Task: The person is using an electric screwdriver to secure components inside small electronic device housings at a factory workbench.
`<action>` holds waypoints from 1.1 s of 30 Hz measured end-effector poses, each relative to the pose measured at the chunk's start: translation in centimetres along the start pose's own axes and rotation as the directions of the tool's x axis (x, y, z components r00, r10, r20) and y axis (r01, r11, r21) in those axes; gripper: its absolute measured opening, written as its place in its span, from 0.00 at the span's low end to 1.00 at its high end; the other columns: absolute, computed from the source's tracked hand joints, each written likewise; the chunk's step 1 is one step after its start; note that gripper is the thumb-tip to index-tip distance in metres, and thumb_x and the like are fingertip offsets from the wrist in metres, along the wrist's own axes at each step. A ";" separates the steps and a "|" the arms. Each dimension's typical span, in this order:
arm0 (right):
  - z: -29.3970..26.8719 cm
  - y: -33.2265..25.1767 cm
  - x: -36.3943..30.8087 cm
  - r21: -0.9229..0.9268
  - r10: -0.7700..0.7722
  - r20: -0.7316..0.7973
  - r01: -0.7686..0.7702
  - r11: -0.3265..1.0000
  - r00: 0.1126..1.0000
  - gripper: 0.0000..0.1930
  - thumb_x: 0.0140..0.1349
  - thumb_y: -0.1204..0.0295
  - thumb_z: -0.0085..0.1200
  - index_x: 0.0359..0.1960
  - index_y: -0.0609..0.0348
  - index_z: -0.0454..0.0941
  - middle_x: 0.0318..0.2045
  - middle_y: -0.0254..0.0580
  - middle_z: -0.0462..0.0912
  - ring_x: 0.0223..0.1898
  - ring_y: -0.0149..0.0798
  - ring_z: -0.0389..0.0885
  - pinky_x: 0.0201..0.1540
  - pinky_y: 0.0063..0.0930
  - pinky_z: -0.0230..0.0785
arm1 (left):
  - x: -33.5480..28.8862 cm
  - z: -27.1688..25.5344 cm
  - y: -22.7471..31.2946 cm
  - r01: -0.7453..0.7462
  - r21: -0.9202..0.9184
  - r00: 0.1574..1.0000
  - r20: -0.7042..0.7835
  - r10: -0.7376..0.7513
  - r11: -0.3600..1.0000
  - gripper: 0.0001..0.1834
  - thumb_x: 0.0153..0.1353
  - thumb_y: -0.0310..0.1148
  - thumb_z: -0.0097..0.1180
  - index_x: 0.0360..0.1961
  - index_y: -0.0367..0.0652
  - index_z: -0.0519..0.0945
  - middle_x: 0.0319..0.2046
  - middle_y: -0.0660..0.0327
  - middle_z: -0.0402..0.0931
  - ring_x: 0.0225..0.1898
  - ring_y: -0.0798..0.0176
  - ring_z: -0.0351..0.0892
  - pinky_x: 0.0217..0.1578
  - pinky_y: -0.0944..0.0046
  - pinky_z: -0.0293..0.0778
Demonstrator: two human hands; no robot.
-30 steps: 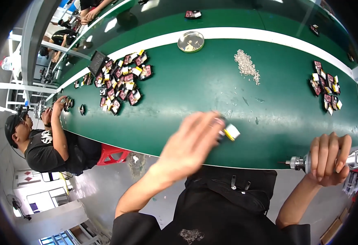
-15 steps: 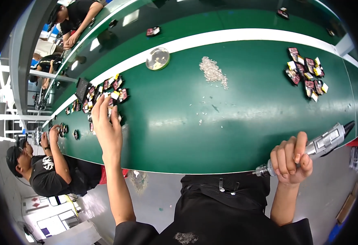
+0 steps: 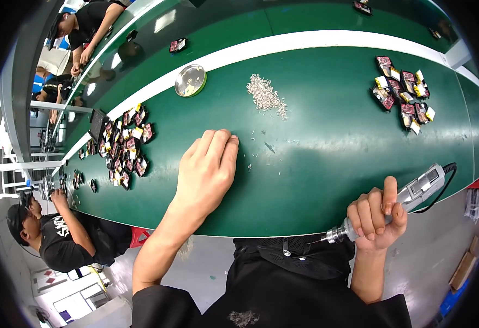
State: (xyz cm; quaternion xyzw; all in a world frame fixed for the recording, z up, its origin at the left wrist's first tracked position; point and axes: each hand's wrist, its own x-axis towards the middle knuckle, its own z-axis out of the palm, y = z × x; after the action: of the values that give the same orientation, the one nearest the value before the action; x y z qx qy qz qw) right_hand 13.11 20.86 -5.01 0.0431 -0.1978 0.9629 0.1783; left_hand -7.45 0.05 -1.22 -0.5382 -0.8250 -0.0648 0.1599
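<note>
My left hand is over the middle of the green table, back upward, fingers bent and pressed together. Whatever they may hold is hidden beneath. Beyond its fingertips lies a loose heap of small silvery screws, with a few strays nearer. My right hand is wrapped around a grey electric screwdriver at the table's front edge. Its thin bit points left, toward my body, and a black cord loops from its rear end. Small black casings with reddish boards and yellow-white parts form a cluster at left and another group at right.
A round shallow dish with small yellowish bits stands near the white rail behind the work surface. Single casings lie on the strip beyond. Co-workers sit along the left side of the table. A metal post rises at far right.
My left hand has moved right from the left cluster of casings to the table's middle, its spread fingers drawing together. The right hand still grips the screwdriver. The view has shifted slightly.
</note>
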 end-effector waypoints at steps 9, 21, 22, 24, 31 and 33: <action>0.2 -0.3 0.0 -0.027 -0.002 0.007 0.003 1.000 1.000 0.10 0.65 0.65 0.49 0.30 0.53 0.63 0.11 0.28 0.64 0.12 0.28 0.65 0.22 0.25 0.63 | -1.8 -0.6 2.3 0.249 -0.475 0.960 0.007 -0.280 0.844 0.09 0.48 0.16 0.50 0.30 0.35 0.66 0.26 0.54 0.67 0.28 0.53 0.70 0.28 0.60 0.67; 6.0 -0.5 3.2 0.022 -0.231 -0.026 0.232 0.973 0.973 0.08 0.65 0.67 0.49 0.31 0.56 0.67 0.09 0.29 0.64 0.10 0.26 0.63 0.20 0.22 0.61 | -3.6 -1.0 11.3 0.158 -0.909 0.866 0.315 -0.387 -0.386 0.09 0.68 0.27 0.46 0.32 0.32 0.72 0.28 0.52 0.74 0.26 0.67 0.71 0.28 0.69 0.69; 6.2 -0.3 3.3 0.009 -0.252 -0.041 0.253 0.967 0.967 0.08 0.66 0.67 0.48 0.31 0.56 0.66 0.09 0.29 0.64 0.10 0.26 0.62 0.20 0.23 0.61 | -3.7 -0.9 11.5 0.171 -0.882 0.866 0.347 -0.360 -0.439 0.11 0.69 0.29 0.45 0.32 0.31 0.72 0.28 0.51 0.75 0.27 0.68 0.71 0.28 0.70 0.69; 6.1 0.1 3.5 -0.024 -0.277 -0.049 0.276 0.961 0.960 0.08 0.66 0.67 0.46 0.32 0.56 0.66 0.10 0.29 0.64 0.10 0.26 0.61 0.20 0.22 0.60 | -3.8 -0.7 11.9 0.178 -0.859 0.861 0.372 -0.348 -0.480 0.12 0.69 0.29 0.45 0.32 0.31 0.73 0.28 0.51 0.75 0.27 0.68 0.71 0.28 0.70 0.69; 6.1 0.2 3.4 -0.043 -0.271 -0.053 0.268 0.962 0.961 0.08 0.67 0.66 0.45 0.32 0.56 0.66 0.10 0.28 0.64 0.10 0.26 0.62 0.22 0.22 0.61 | -3.2 -1.1 12.2 0.192 -0.828 0.855 0.405 -0.325 -0.526 0.12 0.69 0.29 0.45 0.31 0.31 0.74 0.28 0.53 0.75 0.26 0.68 0.71 0.27 0.71 0.69; 5.9 0.2 3.4 -0.039 -0.273 -0.034 0.272 0.961 0.961 0.08 0.67 0.66 0.45 0.32 0.55 0.66 0.10 0.28 0.64 0.11 0.26 0.62 0.22 0.22 0.61 | -3.1 -1.0 12.1 0.203 -0.836 0.849 0.409 -0.334 -0.509 0.11 0.68 0.28 0.46 0.30 0.31 0.74 0.27 0.54 0.75 0.26 0.69 0.71 0.27 0.71 0.68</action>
State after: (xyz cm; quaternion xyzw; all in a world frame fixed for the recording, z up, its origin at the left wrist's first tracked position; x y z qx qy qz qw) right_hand 9.91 19.48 0.90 0.0481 -0.2029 0.9263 0.3138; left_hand 4.92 2.10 -2.05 -0.1709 -0.4939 -0.7775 -0.3498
